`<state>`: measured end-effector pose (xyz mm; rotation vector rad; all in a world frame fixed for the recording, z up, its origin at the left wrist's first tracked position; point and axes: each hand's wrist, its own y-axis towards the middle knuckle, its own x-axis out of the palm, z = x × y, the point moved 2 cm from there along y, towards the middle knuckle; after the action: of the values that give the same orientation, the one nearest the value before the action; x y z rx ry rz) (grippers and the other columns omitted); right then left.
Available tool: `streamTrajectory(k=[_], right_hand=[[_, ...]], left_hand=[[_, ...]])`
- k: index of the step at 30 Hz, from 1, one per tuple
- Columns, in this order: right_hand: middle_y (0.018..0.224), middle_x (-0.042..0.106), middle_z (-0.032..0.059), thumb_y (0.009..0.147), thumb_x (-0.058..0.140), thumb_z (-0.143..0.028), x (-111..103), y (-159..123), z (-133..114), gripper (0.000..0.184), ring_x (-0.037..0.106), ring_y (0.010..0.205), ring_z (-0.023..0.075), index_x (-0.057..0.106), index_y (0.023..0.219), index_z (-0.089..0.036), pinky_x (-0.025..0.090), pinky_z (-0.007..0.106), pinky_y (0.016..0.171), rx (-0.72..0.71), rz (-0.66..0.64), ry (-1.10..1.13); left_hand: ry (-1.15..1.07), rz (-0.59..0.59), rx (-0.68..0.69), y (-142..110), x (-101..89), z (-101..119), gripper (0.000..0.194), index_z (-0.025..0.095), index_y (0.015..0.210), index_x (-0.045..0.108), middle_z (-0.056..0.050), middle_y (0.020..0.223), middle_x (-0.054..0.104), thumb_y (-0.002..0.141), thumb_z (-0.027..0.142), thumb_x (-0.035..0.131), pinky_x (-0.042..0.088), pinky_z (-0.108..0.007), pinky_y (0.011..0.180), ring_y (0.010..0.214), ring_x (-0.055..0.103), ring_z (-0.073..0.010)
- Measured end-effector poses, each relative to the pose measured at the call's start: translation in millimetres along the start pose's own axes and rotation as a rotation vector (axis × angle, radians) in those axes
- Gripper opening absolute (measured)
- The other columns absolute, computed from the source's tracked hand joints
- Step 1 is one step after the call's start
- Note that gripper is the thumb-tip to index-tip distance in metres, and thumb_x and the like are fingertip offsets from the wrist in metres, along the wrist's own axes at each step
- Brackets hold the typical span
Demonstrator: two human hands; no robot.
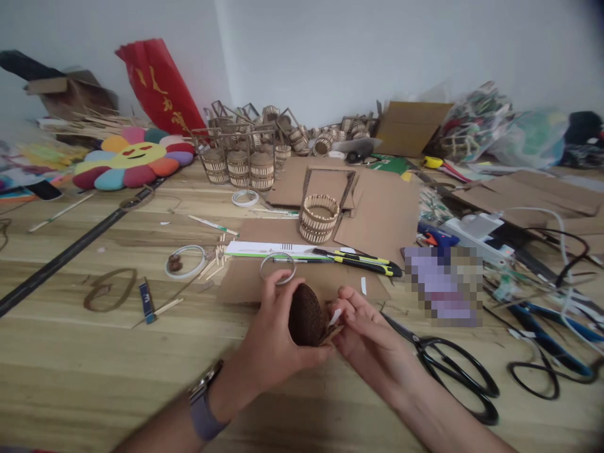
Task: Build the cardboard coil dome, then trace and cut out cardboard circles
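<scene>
With left hand (270, 333) curved wide, holds a round brown thing (307, 314); with right hand (365, 327) nearly closed, pinches a white bit (335, 316).

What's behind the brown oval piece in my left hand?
Behind the brown oval piece in your left hand, cardboard shows, with a ring and, farther back, a small basket. The surface directly behind the piece is covered.

- Setting: what looks like a small craft workshop is occupying one wooden table (117, 371) against a plain wall.
- Tools: black scissors (419, 343) and yellow-and-black cutters (365, 259) are lying within reach.
- Materials: cardboard sheets (389, 207) are lying flat; thin sticks (97, 127) are lying piled.
- Work: similar miniature baskets (239, 168) are standing grouped at the back.
</scene>
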<state>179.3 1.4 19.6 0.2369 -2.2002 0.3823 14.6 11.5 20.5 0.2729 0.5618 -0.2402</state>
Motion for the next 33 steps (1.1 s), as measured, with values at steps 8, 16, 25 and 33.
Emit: streamTrajectory(k=[8,16,25,33], right_hand=[[0.079,0.073,-0.0018,0.071,0.087,-0.020,-2.1,-4.9,7.5,0.029,0.064,0.070,0.0100,0.068,0.093,-0.021,0.047,0.021,0.065,0.010,0.008,-0.031],[0.077,0.074,-0.0012,0.073,0.086,-0.023,-0.8,-3.6,7.7,0.026,0.064,0.070,0.0109,0.068,0.091,-0.022,0.048,0.021,0.068,-0.044,0.016,-0.083],[0.075,0.075,-0.0014,0.069,0.089,-0.025,2.5,-4.6,7.1,0.025,0.064,0.071,0.0115,0.070,0.085,-0.024,0.048,0.021,0.070,-0.091,0.056,-0.140],[0.078,0.076,-0.0018,0.068,0.090,-0.028,2.4,-5.6,9.8,0.027,0.064,0.070,0.0098,0.069,0.083,-0.025,0.048,0.019,0.066,-0.122,0.099,-0.157]], left_hand=[[-0.011,0.035,0.019,0.8,-0.5,-0.1,0.085,0.018,0.128,0.044,-0.020,0.140,0.031,0.058,0.040,0.087,0.040,-0.058,0.109,0.131,0.044,-0.0396],[-0.045,0.006,-0.009,0.1,0.0,0.1,0.087,0.018,0.129,0.042,-0.020,0.141,0.029,0.059,0.045,0.086,0.039,-0.058,0.109,0.130,0.044,-0.0386],[-0.137,-0.023,-0.056,0.1,-0.3,2.2,0.084,0.018,0.127,0.046,-0.019,0.142,0.029,0.059,0.047,0.086,0.041,-0.055,0.109,0.129,0.045,-0.0381],[-0.231,-0.048,-0.081,-1.9,3.5,-2.1,0.081,0.018,0.127,0.046,-0.017,0.141,0.030,0.061,0.047,0.085,0.043,-0.056,0.108,0.128,0.045,-0.0360]])
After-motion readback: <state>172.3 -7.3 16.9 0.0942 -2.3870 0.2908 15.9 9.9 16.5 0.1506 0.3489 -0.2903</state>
